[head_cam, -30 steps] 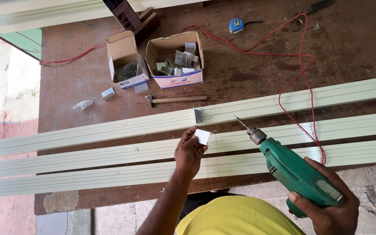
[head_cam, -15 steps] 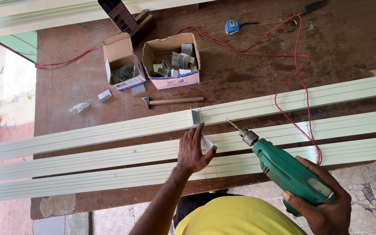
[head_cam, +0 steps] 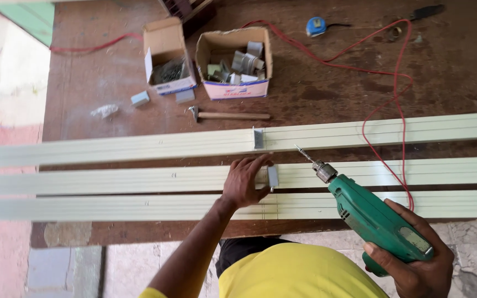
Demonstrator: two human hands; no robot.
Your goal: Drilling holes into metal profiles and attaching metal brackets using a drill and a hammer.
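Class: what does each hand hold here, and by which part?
Right hand grips the green drill by its rear handle. Left hand presses a small grey bracket onto the middle strip.

So there's a small grey metal bracket (head_cam: 273, 176) standing upright on the middle one of three long pale cream profile strips (head_cam: 139, 179). These strips run side by side, left to right, along the near edge of the bench. A matching bracket (head_cam: 258, 138) sits on the far strip, a bit further back. The green electric drill (head_cam: 375, 218) is tilted, bit pointing up-left toward the far strip, its tip hovering just right of both brackets, not touching them. Its red cord (head_cam: 382, 105) loops back across the bench toward the far edge.
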